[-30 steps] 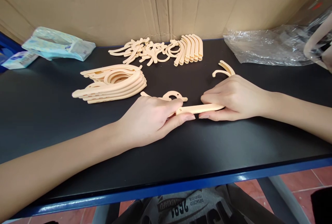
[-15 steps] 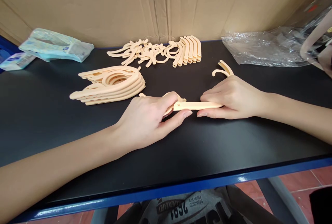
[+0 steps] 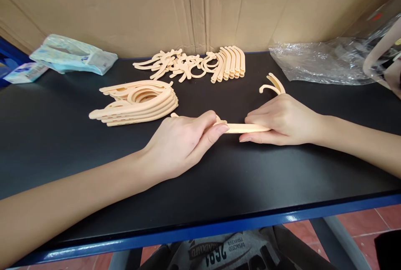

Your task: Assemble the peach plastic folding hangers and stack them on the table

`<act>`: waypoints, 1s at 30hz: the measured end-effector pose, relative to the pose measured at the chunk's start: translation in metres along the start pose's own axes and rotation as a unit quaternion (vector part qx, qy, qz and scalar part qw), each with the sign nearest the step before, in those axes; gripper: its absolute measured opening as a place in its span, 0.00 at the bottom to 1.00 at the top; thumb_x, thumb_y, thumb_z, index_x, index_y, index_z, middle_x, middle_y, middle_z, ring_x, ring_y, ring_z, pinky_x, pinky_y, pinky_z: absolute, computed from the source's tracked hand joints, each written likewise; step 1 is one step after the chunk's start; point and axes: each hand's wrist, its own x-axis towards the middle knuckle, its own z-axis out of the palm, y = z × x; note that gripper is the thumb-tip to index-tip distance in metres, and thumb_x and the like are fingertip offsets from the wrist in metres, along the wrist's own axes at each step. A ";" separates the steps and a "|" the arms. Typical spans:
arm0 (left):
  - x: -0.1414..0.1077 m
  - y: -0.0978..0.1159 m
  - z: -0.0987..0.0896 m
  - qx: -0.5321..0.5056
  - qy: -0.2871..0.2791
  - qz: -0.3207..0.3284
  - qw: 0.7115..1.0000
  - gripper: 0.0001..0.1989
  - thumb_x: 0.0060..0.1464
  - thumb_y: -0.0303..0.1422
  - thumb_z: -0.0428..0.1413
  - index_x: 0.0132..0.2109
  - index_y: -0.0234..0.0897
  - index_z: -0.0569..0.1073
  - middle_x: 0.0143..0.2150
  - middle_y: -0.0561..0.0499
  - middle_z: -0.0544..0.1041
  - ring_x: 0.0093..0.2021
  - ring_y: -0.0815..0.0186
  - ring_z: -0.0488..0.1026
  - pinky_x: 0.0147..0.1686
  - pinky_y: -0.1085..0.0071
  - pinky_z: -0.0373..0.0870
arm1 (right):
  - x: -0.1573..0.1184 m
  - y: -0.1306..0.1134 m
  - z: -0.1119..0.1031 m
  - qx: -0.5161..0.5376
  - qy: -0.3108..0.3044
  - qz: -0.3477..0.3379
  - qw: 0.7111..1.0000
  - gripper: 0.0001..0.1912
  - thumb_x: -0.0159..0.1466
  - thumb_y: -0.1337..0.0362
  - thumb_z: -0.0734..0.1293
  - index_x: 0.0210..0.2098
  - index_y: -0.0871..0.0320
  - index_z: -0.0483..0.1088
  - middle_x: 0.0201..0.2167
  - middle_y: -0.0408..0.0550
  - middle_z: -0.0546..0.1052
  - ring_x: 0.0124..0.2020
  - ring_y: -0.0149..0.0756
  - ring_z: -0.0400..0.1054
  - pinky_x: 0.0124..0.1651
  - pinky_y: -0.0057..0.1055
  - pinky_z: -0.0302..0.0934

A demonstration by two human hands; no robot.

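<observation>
Between my two hands is a cream plastic folding hanger (image 3: 247, 128), held low over the table's middle. My left hand (image 3: 184, 145) is closed round its left end, with the thumb pressed along the near side. That grip hides the joint there, though a small tip pokes out past the knuckles. My right hand (image 3: 282, 119) pinches the hanger's right part, thumb in front. Beyond the right knuckles, curved cream prongs (image 3: 275, 84) stick up; whether they belong to the held hanger is hidden. A stack of folded cream hangers (image 3: 138, 103) lies left of my hands.
Loose cream hook pieces (image 3: 175, 63) lie heaped at the back, beside a row of curved hanger arms (image 3: 230, 62). A tissue pack (image 3: 75, 55) is at the back left. Clear plastic wrap (image 3: 322, 61) spreads at the back right. Cardboard (image 3: 125, 7) stands behind the black table (image 3: 250, 178).
My left thumb and forefinger have closed over the hanger's joint end, covering the small hole visible before. My right hand keeps its hold. The whole view has shifted slightly.
</observation>
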 end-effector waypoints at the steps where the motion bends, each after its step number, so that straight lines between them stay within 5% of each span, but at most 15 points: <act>1: 0.000 0.000 0.000 0.001 -0.003 -0.002 1.000 0.17 0.69 0.38 0.40 0.32 0.38 0.63 0.18 0.60 0.60 0.16 0.71 0.62 0.20 0.77 0.52 | 0.000 -0.001 0.000 -0.011 0.004 -0.003 1.000 0.26 0.72 0.51 0.55 0.22 0.58 0.61 0.16 0.39 0.61 0.17 0.27 0.50 0.24 0.30 0.42; 15: 0.001 -0.003 0.001 0.013 -0.029 0.017 0.999 0.22 0.70 0.43 0.39 0.34 0.36 0.68 0.18 0.61 0.58 0.16 0.71 0.61 0.22 0.77 0.52 | 0.000 -0.010 -0.004 -0.238 0.084 -0.051 0.966 0.26 0.72 0.51 0.57 0.21 0.58 0.60 0.14 0.38 0.61 0.17 0.28 0.50 0.23 0.29 0.41; 30: 0.002 -0.005 0.001 -0.024 -0.042 0.008 0.999 0.24 0.70 0.42 0.39 0.31 0.35 0.69 0.19 0.59 0.60 0.17 0.72 0.61 0.24 0.75 0.53 | 0.000 -0.010 -0.004 -0.273 0.101 -0.058 0.955 0.26 0.70 0.50 0.59 0.20 0.57 0.60 0.14 0.37 0.62 0.16 0.28 0.52 0.21 0.29 0.43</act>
